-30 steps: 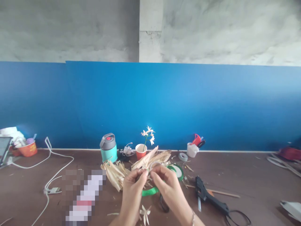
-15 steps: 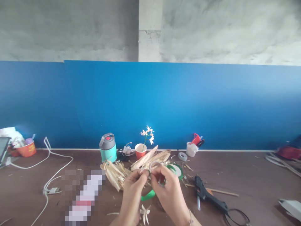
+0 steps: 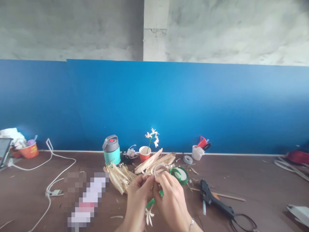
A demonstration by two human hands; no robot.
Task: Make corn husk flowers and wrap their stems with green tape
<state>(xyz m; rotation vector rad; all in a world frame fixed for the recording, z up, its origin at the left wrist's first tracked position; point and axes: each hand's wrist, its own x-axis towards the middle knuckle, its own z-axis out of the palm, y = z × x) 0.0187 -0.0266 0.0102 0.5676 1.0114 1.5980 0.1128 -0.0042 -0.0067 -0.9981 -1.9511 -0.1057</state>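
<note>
My left hand (image 3: 137, 197) and my right hand (image 3: 170, 199) meet low in the middle, fingertips pinched together. Between them they hold a thin pale looped strip (image 3: 159, 168) that arcs above the fingers, and a green tape strip (image 3: 152, 201) hangs below. A small pale husk flower (image 3: 149, 216) shows under my left hand; which hand holds it I cannot tell. A pile of dried corn husks (image 3: 135, 170) lies just beyond my fingers, with a green tape roll (image 3: 180, 174) to its right.
A black glue gun (image 3: 214, 201) with its cord lies at the right. At the back stand a teal flask (image 3: 111, 150), a red cup with a husk flower (image 3: 145, 152), a white cup with tools (image 3: 198, 151) and a grey tape roll (image 3: 187, 159). White cables (image 3: 54, 175) trail left.
Both hands have dropped slightly and drawn closer together. The green strip now hangs shorter between them, and the pale loop stands up above my fingertips.
</note>
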